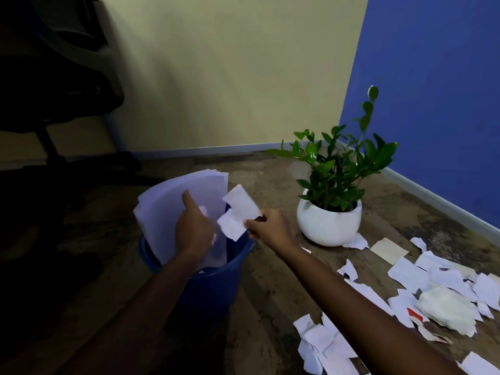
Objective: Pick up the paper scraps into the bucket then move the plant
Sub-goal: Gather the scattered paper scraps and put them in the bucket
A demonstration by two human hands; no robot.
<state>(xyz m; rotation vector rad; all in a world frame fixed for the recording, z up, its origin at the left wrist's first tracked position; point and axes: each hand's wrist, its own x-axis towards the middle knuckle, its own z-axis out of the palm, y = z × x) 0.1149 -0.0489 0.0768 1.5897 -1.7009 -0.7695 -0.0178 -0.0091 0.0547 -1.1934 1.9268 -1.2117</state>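
Observation:
A blue bucket [216, 274] stands on the floor left of centre, with large white sheets [173, 204] sticking up out of it. My left hand [193, 228] is over the bucket's mouth, closed on paper against those sheets. My right hand [267, 227] pinches a torn white scrap [238, 212] above the bucket's right rim. A green plant in a round white pot [328, 221] sits to the right of the bucket. Several paper scraps [411, 277] lie scattered on the floor at the right.
A crumpled pale wad [446, 309] lies among the scraps. More torn paper [324, 345] lies near my right forearm. A dark office chair [54, 104] stands at the left. A cream wall and a blue wall [433, 104] meet in the corner behind the plant.

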